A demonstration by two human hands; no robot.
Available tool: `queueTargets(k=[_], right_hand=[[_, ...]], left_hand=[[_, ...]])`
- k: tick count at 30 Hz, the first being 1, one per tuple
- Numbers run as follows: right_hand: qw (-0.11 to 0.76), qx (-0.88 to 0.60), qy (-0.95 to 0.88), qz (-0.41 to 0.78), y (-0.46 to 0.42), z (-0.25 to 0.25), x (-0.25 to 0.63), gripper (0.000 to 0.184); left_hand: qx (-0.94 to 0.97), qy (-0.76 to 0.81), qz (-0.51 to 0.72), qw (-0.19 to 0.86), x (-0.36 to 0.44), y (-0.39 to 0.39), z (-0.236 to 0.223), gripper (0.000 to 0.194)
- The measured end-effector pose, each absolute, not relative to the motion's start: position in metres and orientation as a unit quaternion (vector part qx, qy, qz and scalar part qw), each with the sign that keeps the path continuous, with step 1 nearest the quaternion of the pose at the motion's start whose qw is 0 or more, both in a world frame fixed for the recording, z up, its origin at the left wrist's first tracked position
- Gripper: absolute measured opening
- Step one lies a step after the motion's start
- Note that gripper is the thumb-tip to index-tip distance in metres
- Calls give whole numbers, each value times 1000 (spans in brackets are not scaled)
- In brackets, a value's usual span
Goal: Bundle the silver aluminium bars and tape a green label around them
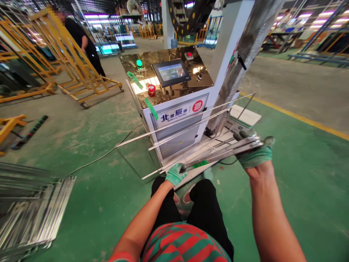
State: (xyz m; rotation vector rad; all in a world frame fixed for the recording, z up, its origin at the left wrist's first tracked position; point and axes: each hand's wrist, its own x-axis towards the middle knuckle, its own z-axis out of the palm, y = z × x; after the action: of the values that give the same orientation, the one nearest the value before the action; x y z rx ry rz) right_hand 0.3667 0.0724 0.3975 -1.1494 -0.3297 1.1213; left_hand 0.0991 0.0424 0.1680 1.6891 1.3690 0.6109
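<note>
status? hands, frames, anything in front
Both gloved hands, left hand and right hand, shut on the bundle of metal frames. Bundle held flat, waist-high. Control cabinet directly ahead, frame ends near it.

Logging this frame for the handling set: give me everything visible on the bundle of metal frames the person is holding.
The bundle of metal frames is several thin, silvery, shiny bar frames stacked together, looking like aluminium. It is held roughly level in front of the person, above the green floor, near the control cabinet. The gloved right hand grips one end; the gloved left hand holds the lower end. A green label sits on one bar. Loose bars fan out leftward, unsupported.
</note>
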Motion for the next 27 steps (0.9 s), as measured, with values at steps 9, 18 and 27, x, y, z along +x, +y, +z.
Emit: queueTargets(k=[9,18,27], right_hand=[[515,-691,-386,328,-1,367,368,84],[631,-655,-314,271,-9,381,365,84],[681,-647,-253,230,-3,377,358,69]], left_hand=[[674,427,245,550,97,37,213,39],[717,413,186,531,100,39,250,46],[752,465,150,441,117,25,250,72]])
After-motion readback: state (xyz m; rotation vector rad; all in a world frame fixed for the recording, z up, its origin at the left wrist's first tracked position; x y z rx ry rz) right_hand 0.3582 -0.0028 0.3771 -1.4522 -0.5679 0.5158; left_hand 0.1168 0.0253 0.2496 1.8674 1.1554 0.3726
